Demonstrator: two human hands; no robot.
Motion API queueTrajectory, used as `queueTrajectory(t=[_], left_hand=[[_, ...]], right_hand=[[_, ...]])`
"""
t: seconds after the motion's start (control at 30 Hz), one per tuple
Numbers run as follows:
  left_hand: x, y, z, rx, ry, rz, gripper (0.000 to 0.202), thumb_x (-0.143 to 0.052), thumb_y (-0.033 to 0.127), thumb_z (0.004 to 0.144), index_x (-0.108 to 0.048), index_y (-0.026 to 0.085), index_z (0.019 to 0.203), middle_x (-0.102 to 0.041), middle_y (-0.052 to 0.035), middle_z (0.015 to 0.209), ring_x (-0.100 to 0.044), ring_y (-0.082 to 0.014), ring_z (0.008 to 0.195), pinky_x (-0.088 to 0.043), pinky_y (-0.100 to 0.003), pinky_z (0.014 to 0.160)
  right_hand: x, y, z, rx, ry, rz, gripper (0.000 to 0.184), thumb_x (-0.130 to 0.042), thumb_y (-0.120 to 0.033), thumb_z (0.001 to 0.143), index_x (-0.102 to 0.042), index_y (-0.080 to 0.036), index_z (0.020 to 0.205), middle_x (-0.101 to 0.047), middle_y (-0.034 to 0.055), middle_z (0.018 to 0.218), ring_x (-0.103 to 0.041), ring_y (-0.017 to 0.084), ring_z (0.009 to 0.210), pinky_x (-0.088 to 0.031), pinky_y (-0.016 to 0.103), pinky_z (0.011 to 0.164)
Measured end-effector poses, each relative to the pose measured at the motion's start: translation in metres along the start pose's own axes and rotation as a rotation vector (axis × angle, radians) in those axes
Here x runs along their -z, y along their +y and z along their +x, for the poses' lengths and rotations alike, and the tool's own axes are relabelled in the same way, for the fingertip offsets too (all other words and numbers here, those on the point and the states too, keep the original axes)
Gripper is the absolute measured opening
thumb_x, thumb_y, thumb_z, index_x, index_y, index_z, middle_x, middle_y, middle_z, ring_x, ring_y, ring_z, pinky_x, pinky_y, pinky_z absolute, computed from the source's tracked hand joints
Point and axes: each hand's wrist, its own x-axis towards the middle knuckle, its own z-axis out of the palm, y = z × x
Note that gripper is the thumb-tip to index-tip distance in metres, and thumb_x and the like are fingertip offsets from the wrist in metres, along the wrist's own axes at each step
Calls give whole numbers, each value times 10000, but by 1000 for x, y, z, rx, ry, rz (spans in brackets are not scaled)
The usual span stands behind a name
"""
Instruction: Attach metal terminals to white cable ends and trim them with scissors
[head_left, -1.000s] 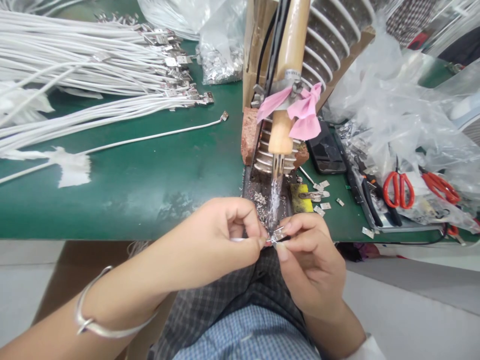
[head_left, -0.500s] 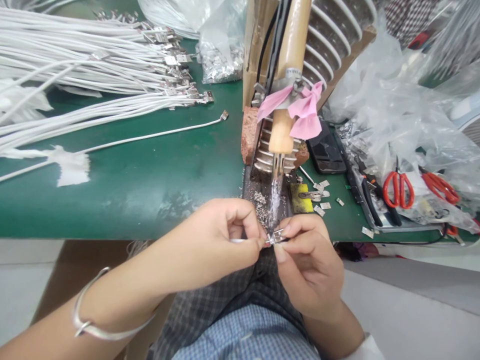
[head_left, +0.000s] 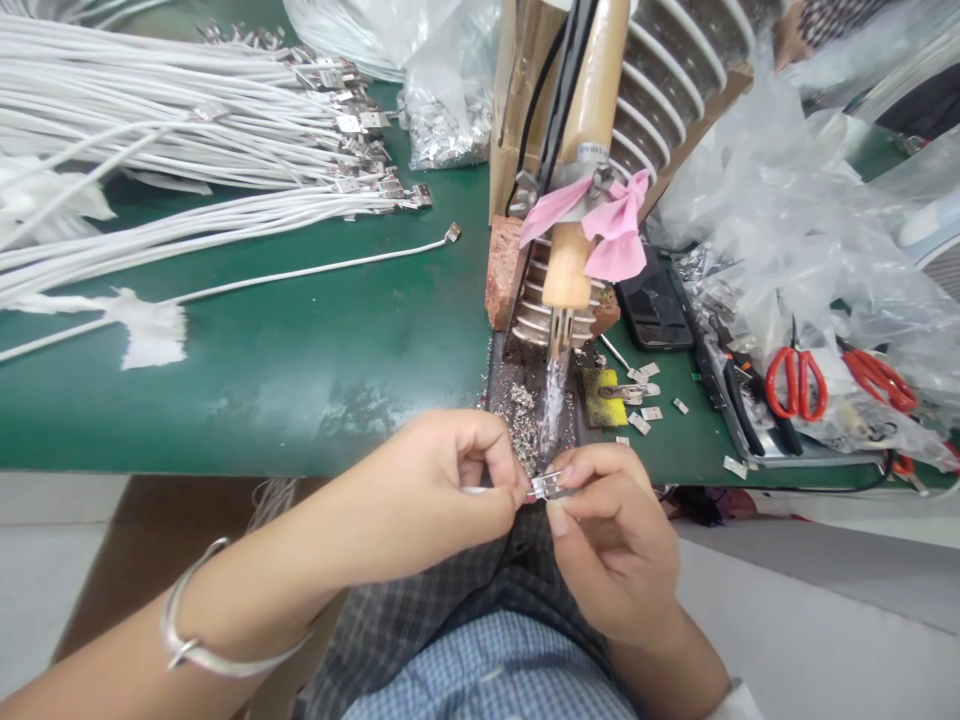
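Left hand [head_left: 450, 480] pinches a thin, limp white wire; right hand [head_left: 607, 530] pinches the small, light, stiff metal terminal [head_left: 544, 486] by its edges.

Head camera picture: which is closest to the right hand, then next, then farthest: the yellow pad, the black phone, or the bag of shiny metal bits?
From the right hand, which pinches a metal clip:
1. Yellow pad, just ahead on the table.
2. Black phone, further back, a little right.
3. Bag of metal bits, far back, left.
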Motion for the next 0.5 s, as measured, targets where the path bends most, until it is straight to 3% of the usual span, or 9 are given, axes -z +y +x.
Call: queueTrajectory(t=[0.13, 0.37, 0.5], left_hand=[[3, -3, 0, 3, -67, 12, 35, -612, 179, 690, -633, 151, 696, -477, 65, 514, -352, -50, 475, -291, -133, 432], [3, -15, -1, -13, -89, -63, 48, -637, 188, 723, -621, 145, 708, -505, 50, 557, -347, -56, 489, -290, -153, 449], [-1, -26, -3, -33, -83, -71, 97, -637, 230, 769, -604, 146, 734, -631, -25, 717, -504, -111, 620, -389, -221, 562]], right_hand=[[2, 2, 1, -10, -19, 40, 165, -568, -1, 833, -534, -152, 890, -549, 4, 979, -602, 56, 999, -539, 194, 893], [1, 2, 0, -9, -21, 40, 179, -567, 4, 822, -531, -159, 887, -567, 17, 956, -624, 73, 966, -565, 206, 844], [0, 2, -1, -5, -19, 33, 169, -573, -5, 823, -527, -158, 879, -570, 11, 955, -622, 66, 960, -556, 193, 835]])
